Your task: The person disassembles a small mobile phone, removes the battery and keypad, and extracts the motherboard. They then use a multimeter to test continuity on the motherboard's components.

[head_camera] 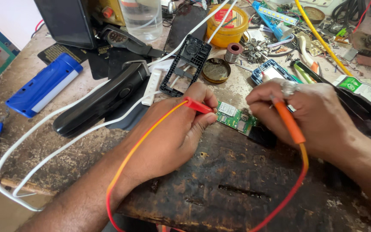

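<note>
Near the workbench's [245, 189] middle, the left hand [172, 133] pinches a red probe [198, 105] and the right hand [305, 114] grips an orange probe [288, 120], both at a small green circuit board [237, 120]. A slipping tip could bridge neighbouring contacts, since the board lies unclamped.

A blue and white torch [44, 84] lies at the left of the worn bench [237, 189], well apart from a black handset shell [104, 99] crossed by a white cable [56, 124]. Beside that shell rests a black plastic frame [187, 64], tilted. Behind it stands a yellow tub [227, 25], with a small solder spool [233, 51] and a round tin [216, 70] (its contents look dark and greasy) just in front. A clear plastic jar [141, 18] stands near the back edge. Loose parts and wires [275, 43] clutter the far right.
</note>
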A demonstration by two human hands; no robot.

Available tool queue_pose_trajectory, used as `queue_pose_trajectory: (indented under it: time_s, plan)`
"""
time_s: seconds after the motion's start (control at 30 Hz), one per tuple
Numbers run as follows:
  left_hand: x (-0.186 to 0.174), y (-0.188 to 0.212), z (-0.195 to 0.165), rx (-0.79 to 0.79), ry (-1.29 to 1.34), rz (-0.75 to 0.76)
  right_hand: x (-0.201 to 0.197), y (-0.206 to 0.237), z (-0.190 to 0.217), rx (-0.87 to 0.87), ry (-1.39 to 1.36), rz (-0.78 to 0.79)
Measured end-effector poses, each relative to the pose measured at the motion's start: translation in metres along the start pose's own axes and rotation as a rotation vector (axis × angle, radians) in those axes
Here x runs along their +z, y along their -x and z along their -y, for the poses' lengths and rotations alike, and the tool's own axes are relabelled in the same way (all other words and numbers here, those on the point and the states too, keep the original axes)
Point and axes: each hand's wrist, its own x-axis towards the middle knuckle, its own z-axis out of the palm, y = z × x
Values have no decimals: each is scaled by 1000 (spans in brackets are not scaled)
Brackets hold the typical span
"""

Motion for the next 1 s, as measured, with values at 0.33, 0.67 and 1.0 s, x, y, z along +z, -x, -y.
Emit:
queue_pose_trajectory:
  time_s: [0.33,0.67,1.0]
  plan:
    - [2,-1,1,20,-3,-21,-8,-4,21,-138,-55,17]
    - [2,-1,-1,-4,-2,-10,-4,-4,18,-268,28,-16]
    - [2,1,2,48,0,-43,-2,-5,13,-322,20,-33]
